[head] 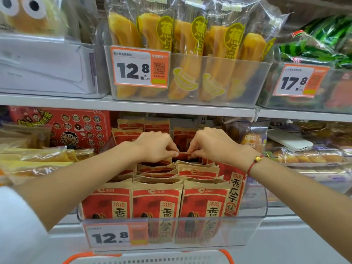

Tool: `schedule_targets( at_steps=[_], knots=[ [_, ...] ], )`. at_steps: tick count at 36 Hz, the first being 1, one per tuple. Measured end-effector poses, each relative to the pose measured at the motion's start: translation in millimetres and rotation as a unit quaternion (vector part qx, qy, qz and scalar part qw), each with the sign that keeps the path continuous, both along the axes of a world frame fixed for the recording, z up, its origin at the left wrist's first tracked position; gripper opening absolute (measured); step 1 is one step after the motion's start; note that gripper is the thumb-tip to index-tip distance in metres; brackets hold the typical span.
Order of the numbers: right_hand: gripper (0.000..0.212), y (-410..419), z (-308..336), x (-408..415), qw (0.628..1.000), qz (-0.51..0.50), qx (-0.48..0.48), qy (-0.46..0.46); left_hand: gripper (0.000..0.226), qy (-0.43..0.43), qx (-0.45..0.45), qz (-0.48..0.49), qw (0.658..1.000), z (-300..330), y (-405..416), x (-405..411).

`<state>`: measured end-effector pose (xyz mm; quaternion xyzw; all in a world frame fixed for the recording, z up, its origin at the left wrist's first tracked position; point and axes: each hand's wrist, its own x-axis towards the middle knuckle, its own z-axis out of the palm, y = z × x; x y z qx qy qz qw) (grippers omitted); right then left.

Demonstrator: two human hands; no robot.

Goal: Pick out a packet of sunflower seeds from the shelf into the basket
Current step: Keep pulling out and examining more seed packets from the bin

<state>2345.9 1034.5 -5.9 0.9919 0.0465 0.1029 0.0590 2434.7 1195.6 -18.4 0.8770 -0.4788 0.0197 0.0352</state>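
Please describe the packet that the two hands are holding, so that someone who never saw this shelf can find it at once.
Find the clear bin with the 12.8 price tag, under the banana cakes. It holds rows of red and brown sunflower seed packets. The held packet stands toward the back, and alone has its top edge pinched by the left hand and the right hand.

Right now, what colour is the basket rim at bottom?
Orange plastic basket rim, seen in the head view.

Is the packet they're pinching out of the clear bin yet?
Not yet. Both hands, left and right, pinch the packet's top edge; its body is still down among the others in the bin.
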Motion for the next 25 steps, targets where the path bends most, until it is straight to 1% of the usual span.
schedule_targets(
  at_steps=[2, 3, 5, 6, 7, 8, 10, 11, 13, 15, 17, 18, 20, 22, 25],
  knots=[
    [0.018, 0, 0, 0, 0.999, -0.005, 0.012, 0.032, 0.036, 0.018, 0.016, -0.003, 1.000, 4, 1, -1],
    [0.018, -2, 1, 0, 0.997, -0.010, 0.036, 0.061, 0.038, 0.026, 0.022, -0.003, 0.999, 6, 3, -2],
    [0.022, -6, 5, -2, 0.984, -0.018, 0.133, 0.119, 0.041, 0.049, 0.032, -0.005, 0.998, 7, 6, -2],
    [0.023, -8, 6, -3, 0.973, -0.022, 0.190, 0.126, 0.043, 0.063, 0.037, -0.007, 0.997, 7, 8, -1],
    [0.025, -9, 6, -3, 0.968, -0.025, 0.224, 0.112, 0.044, 0.078, 0.040, -0.008, 0.996, 6, 10, -1],
    [0.027, -10, 5, 0, 0.970, -0.029, 0.228, 0.081, 0.045, 0.091, 0.042, -0.009, 0.995, 6, 11, -2],
    [0.035, -8, 2, 10, 0.982, -0.055, 0.178, 0.027, 0.046, 0.112, 0.040, -0.008, 0.993, 6, 13, -3],
    [0.038, -5, 0, 15, 0.986, -0.074, 0.147, 0.023, 0.046, 0.118, 0.036, -0.007, 0.992, 6, 13, -3],
    [0.043, -1, -2, 27, 0.988, -0.115, 0.085, 0.058, 0.044, 0.121, 0.023, -0.005, 0.992, 6, 14, -4],
    [0.056, 1, -5, 36, 0.984, -0.140, 0.043, 0.098, 0.041, 0.109, -0.009, 0.005, 0.994, 6, 15, -4],
    [0.061, 5, -5, 38, 0.985, -0.145, 0.030, 0.085, 0.036, 0.078, -0.065, 0.022, 0.995, 8, 17, -3],
    [0.059, 7, -5, 37, 0.987, -0.146, 0.026, 0.064, 0.034, 0.057, -0.098, 0.035, 0.993, 9, 17, -2],
    [0.042, 7, -6, 33, 0.989, -0.149, 0.014, 0.017, 0.029, 0.032, -0.152, 0.069, 0.985, 10, 17, 2],
    [0.029, 4, -9, 30, 0.988, -0.149, 0.009, -0.027, 0.028, 0.042, -0.177, 0.102, 0.978, 10, 15, 7],
    [0.021, -1, -14, 28, 0.987, -0.140, 0.027, -0.080, 0.034, 0.084, -0.176, 0.136, 0.971, 9, 9, 11]
  ],
)
